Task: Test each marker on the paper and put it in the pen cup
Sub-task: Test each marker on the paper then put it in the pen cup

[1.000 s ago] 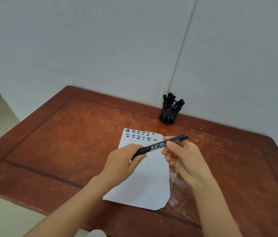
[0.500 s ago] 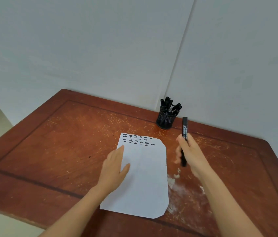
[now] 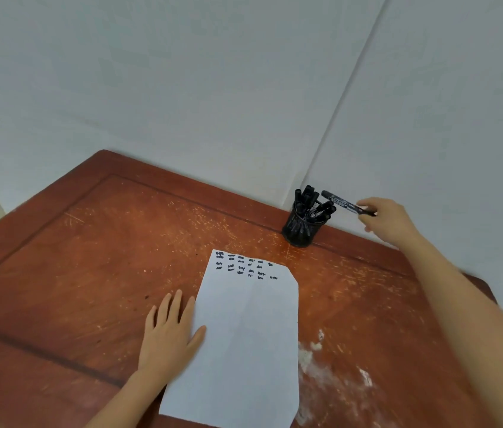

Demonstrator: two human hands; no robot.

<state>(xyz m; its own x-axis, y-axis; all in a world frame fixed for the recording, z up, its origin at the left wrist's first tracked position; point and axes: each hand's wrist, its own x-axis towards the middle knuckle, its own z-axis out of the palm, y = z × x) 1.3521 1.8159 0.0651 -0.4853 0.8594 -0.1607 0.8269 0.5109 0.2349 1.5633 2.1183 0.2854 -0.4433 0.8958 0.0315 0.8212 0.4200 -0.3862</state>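
Lying flat with fingers straight, the left hand (image 3: 170, 332) rests on the table (image 3: 89, 257), thumb on the left edge of the paper (image 3: 244, 350). Scribble rows mark the sheet's far end. Farther right, the pen cup (image 3: 299, 231), crowded with markers (image 3: 307, 197), stands by the wall (image 3: 182, 88). A black marker (image 3: 341, 204) hovers just above its right rim, pinched by the right hand (image 3: 389, 220).

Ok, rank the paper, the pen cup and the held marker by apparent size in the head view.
1. paper: by far the largest.
2. pen cup: bulkier than the marker, though about as tall as the marker is long.
3. marker, held by the right hand: the thinnest.
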